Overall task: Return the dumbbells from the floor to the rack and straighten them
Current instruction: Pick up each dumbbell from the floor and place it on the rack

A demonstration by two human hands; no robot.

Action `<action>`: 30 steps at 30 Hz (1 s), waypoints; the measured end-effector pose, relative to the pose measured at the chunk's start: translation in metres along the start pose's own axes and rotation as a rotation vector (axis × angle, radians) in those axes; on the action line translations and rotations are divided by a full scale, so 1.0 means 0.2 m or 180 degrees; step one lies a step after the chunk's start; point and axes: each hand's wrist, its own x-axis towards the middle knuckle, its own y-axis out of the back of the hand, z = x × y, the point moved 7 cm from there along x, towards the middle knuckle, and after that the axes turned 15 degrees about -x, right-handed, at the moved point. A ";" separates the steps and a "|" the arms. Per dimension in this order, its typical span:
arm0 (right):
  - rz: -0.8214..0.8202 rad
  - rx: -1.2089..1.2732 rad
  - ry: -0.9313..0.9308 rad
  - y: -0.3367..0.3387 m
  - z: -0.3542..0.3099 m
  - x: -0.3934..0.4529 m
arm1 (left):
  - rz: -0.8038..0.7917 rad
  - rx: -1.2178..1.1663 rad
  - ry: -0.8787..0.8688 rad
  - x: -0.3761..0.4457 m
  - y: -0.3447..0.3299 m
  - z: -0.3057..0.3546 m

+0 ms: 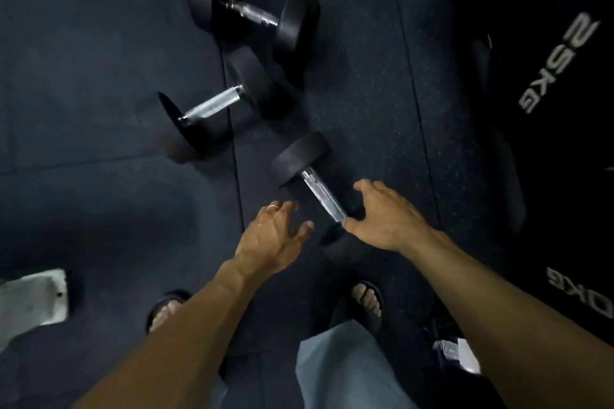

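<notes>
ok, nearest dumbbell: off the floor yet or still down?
Still down. The nearest dumbbell lies on the floor; the right hand is open at its handle, not closed round it, and the left hand is open beside it.

nearest dumbbell [307,173] | middle dumbbell [219,103] | far dumbbell [254,12] | black, chrome-handled, all on floor

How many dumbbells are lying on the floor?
3: the far dumbbell at the top, the middle dumbbell below it, the near dumbbell by the right hand. More may lie outside view.

Dim room, dark speckled rubber floor tiles [365,93] with visible seams.
</notes>
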 end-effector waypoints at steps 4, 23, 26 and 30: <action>-0.0169 0.0010 0.0040 -0.11 0.03 0.25 | -0.0024 -0.0326 0.0104 0.26 -0.14 -0.12; -0.1436 0.0202 0.0575 -0.57 0.02 0.85 | -0.0068 -0.4615 0.0713 0.87 -0.52 -0.40; -0.1436 0.0180 0.0609 -0.57 0.03 0.87 | -0.0065 -0.4753 0.0664 0.89 -0.53 -0.37; -0.1435 0.0204 0.0621 -0.57 0.03 0.86 | -0.0089 -0.4835 0.0703 0.88 -0.53 -0.37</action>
